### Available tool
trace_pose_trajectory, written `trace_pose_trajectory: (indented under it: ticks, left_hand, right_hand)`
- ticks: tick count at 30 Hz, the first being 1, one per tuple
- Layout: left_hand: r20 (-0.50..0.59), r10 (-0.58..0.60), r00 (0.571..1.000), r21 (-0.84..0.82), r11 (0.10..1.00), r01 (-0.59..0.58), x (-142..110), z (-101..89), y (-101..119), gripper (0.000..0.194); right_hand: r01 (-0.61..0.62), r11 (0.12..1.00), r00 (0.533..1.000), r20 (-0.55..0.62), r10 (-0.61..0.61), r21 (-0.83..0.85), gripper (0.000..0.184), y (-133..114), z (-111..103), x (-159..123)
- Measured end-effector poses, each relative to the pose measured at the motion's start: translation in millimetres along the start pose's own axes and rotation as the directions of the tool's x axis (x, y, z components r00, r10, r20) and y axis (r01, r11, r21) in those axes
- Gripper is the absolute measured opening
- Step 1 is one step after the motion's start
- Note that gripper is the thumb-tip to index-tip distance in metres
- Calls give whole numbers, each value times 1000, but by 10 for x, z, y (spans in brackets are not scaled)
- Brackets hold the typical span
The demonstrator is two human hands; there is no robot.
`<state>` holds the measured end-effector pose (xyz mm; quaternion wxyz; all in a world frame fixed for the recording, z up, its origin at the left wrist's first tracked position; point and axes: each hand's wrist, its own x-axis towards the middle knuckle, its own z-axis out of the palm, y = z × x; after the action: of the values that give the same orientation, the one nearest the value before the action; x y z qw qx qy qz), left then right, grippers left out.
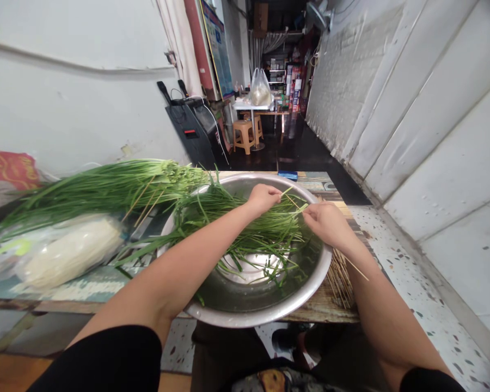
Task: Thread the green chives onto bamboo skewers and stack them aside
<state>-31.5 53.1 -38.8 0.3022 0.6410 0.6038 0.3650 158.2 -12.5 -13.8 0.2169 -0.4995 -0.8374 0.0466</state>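
A big steel basin (269, 313) sits on the table edge in front of me, with long green chives (245, 228) lying across it. My left hand (263, 198) is closed on the chive stalks near the basin's far rim, where a thin bamboo skewer (288, 191) pokes out past the fingers. My right hand (329, 223) pinches the chive ends with another skewer tip showing at its fingertips. Both hands almost touch over the right side of the basin.
A large heap of chives (102, 188) lies on the table to the left, beside a plastic bag of white noodles or sprouts (71, 250). Several bamboo skewers (341, 275) lie right of the basin. A narrow corridor with stools (245, 135) and a white wall run ahead.
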Motion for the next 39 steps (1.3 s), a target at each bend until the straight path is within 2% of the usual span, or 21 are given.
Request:
trace_pose_trajectory:
  ticks: [12,23,30,39]
  left_hand:
    - [23,-7,1000,-8,1000,7,0,-4,-5,21]
    - [9,27,1000,0,1000,-27,10,-5,-28,20]
    - [-4,9,1000,-22,1000,-9,11,-6,-36,19]
    - [25,36,999,-30,999,-35,33,-2,-73,20]
  right_hand:
    - [5,1000,1000,-6,-5,-1,24,16,12,3]
    - [2,1000,1000,-5,-2,-8,24,7,6,3]
    - [11,1000,1000,-2,-11,-25,24,7,6,-5]
    - [-12,999,1000,1,12,-41,24,-7,4,-9]
